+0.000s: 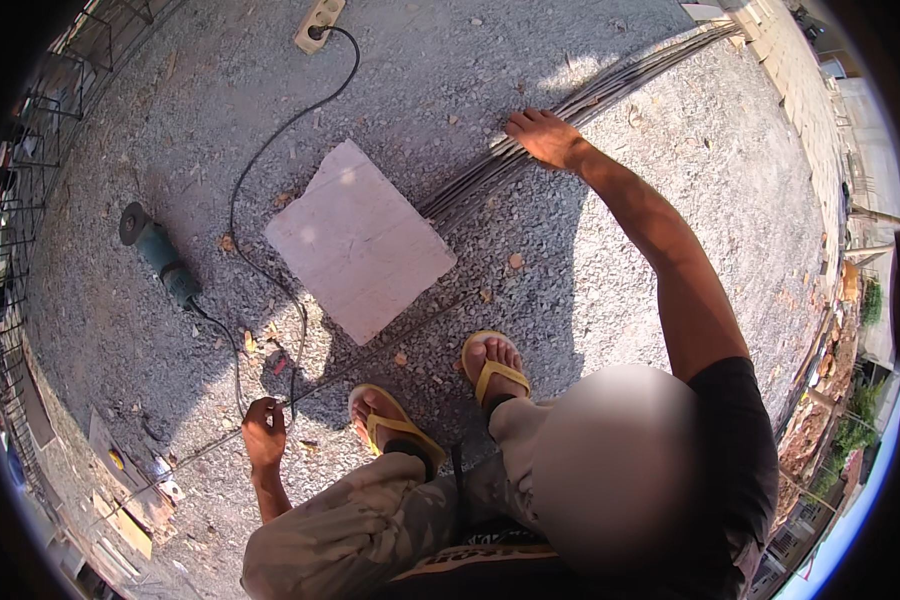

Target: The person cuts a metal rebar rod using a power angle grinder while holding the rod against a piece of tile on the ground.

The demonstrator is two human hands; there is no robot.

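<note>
My left hand (263, 432) is closed round a thin steel rod (360, 368) at the lower left. The rod slants just above the ground, passing in front of my feet. Far out to the right, my right hand (543, 138) lies across a bundle of thin steel rods (630, 78), its fingers curled over them. That bundle's near end reaches the edge of a pale square slab (360, 245) with one broken corner. A green angle grinder (160, 252) lies on the gravel to the left, clear of both hands.
The grinder's black cord (234, 205) loops past the slab; a cord also plugs into a cream power strip (319, 22) at the top. Steel reinforcement cages (32, 150) line the left edge. Wood scraps (125, 525) lie at lower left. A block wall (795, 110) stands right.
</note>
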